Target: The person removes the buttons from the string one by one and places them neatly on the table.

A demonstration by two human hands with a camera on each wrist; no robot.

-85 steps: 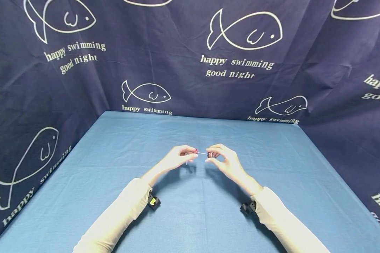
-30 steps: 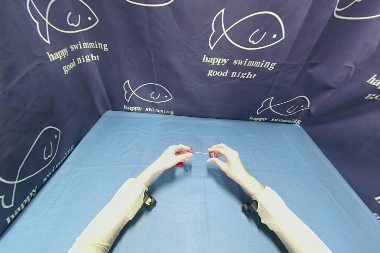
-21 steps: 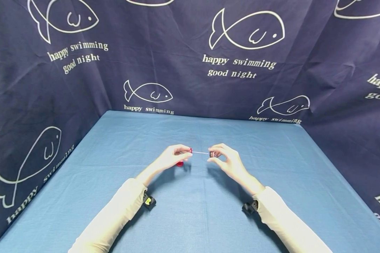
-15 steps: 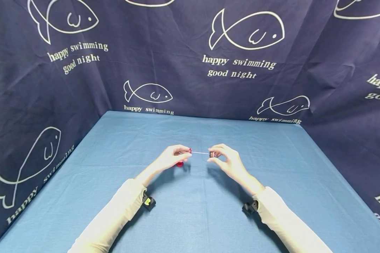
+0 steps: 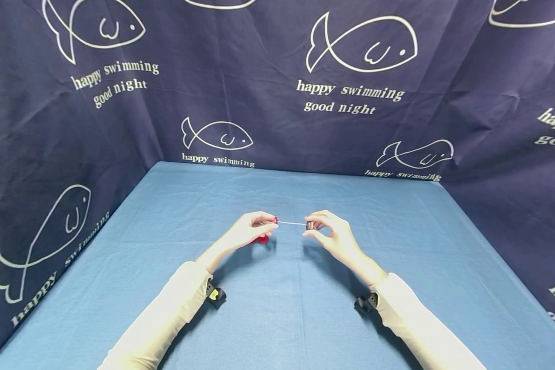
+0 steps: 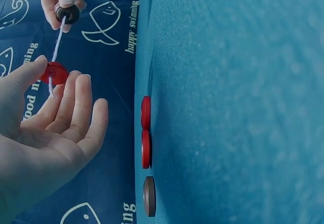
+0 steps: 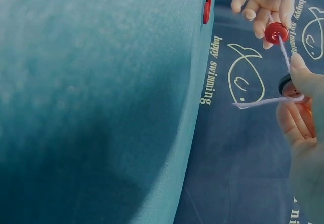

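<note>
Above the blue table, my left hand (image 5: pixel 271 225) pinches a red button (image 5: pixel 275 220) between thumb and forefinger; its other fingers are loosely spread (image 6: pixel 76 107). A pale thread (image 5: pixel 292 223) runs from that red button (image 6: pixel 54 73) to a dark button (image 5: pixel 309 225), which my right hand (image 5: pixel 312 229) pinches. In the right wrist view a loose thread end (image 7: pixel 260 102) sticks out sideways from the dark button (image 7: pixel 286 85). Both hands hover a little above the cloth, a short thread's length apart.
Two red buttons (image 6: pixel 146 131) and a brown button (image 6: pixel 149 196) lie in a row on the blue tablecloth (image 5: pixel 282 308), just under my left hand. Dark blue fish-print curtains (image 5: pixel 351 103) close off the back and both sides.
My left hand has drawn the red button a little leftwards, so more thread shows between the two buttons. The red buttons on the cloth now show below my left hand.
</note>
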